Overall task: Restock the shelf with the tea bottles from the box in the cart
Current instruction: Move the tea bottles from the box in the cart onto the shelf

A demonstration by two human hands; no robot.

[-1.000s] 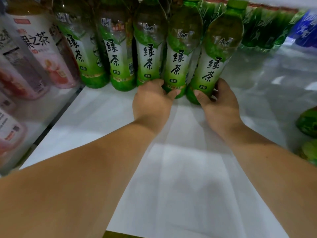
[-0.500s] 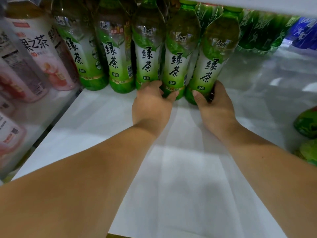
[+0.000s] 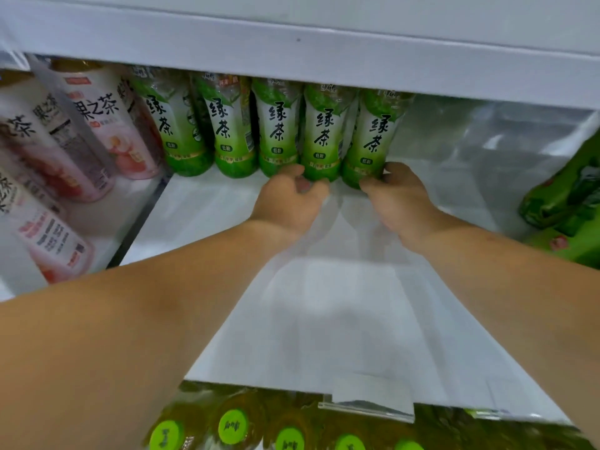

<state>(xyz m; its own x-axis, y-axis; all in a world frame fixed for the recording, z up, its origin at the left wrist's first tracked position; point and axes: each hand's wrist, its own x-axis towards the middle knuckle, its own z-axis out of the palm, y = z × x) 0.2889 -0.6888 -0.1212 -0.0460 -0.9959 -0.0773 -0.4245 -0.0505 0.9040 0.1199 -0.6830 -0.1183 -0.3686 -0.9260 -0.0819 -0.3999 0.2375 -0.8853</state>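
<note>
The left hand [image 3: 289, 203] gripped the base of one tea bottle [image 3: 321, 138], the right hand [image 3: 397, 196] the end bottle [image 3: 375, 138], and a rough shove looked likely to topple the row [image 3: 227, 125].

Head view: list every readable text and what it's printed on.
"绿茶": on the front label of each of the five front-row green tea bottles.
"果之茶": on the labels of the pink bottles at the left.
Too small or blurred to read: the small badges and fine print on all labels, and the marks on the green caps on the shelf below.
</note>
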